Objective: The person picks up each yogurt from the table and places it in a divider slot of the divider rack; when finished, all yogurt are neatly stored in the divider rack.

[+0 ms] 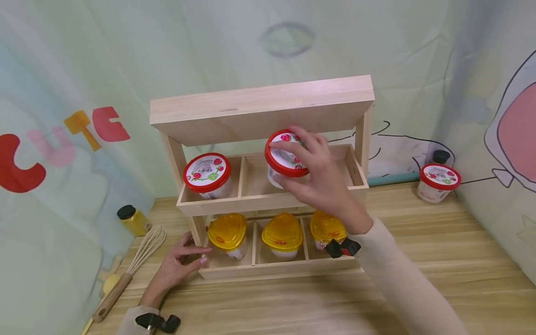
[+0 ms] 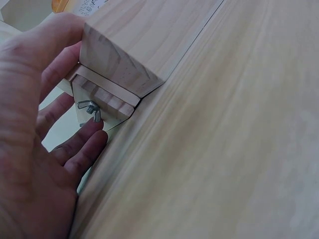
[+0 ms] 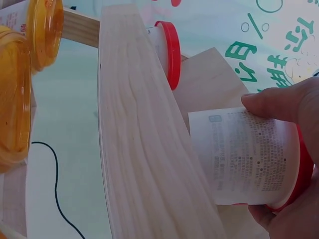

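Observation:
My right hand (image 1: 320, 174) grips a white paper tub with a red strawberry-print lid (image 1: 289, 160), tilted over the middle compartment of the upper tier. In the right wrist view, small print covers the side of this tub (image 3: 239, 157), and the thumb presses it. At the lower left corner of the two-tier wooden rack (image 1: 272, 202), my left hand (image 1: 176, 265) holds the end of the frame. Its fingers curl round the corner beside a metal wing nut (image 2: 91, 107) in the left wrist view. Another red-lidded tub (image 1: 208, 174) sits in the upper left compartment.
Three tubs with yellow lids (image 1: 282, 232) stand in the lower tier. On the table to the right is a red-lidded tub (image 1: 437, 181), with a black-capped bottle (image 1: 440, 157) behind it. To the left lie a whisk (image 1: 130, 270) and a yellow black-capped jar (image 1: 134, 219). A printed curtain (image 1: 268, 42) hangs behind.

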`<state>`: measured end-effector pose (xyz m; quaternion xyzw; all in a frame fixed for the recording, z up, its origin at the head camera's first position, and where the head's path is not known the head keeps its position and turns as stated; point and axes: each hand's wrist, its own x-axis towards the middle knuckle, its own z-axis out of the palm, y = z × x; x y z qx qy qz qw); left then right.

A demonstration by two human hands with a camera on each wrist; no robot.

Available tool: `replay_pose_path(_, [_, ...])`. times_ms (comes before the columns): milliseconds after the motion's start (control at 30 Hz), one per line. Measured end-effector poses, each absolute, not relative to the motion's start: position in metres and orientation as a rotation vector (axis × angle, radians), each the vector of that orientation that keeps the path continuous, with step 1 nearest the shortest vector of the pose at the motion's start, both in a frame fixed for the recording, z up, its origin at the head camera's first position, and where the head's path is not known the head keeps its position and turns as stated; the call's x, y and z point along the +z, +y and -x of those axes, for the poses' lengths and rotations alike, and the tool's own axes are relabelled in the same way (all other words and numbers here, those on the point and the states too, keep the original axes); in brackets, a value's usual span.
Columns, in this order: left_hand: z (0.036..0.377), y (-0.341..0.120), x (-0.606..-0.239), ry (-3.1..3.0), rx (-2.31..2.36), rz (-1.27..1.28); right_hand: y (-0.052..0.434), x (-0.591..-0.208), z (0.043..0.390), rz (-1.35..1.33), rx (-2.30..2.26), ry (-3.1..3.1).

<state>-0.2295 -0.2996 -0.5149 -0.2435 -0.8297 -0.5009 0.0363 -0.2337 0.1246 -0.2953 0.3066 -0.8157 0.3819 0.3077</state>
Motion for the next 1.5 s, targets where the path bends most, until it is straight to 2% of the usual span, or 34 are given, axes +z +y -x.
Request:
replay_pose_path(467, [0.230,-0.301,-0.515,-2.555,-1.521,0.743,0.102,-0.309,0.251,-0.850,0.956,-2.270])
replay_pose_path(1033, [0.229,-0.296,-0.512,-2.502,-1.503,0.803,0.093,-0.305,0.258,-0.854,0.841,-2.561])
replay_pose_path(1500, [0.230,-0.298,-0.513,-2.541,-1.484,0.764,0.118,-0.302,0.243,-0.870,0.865,-2.457])
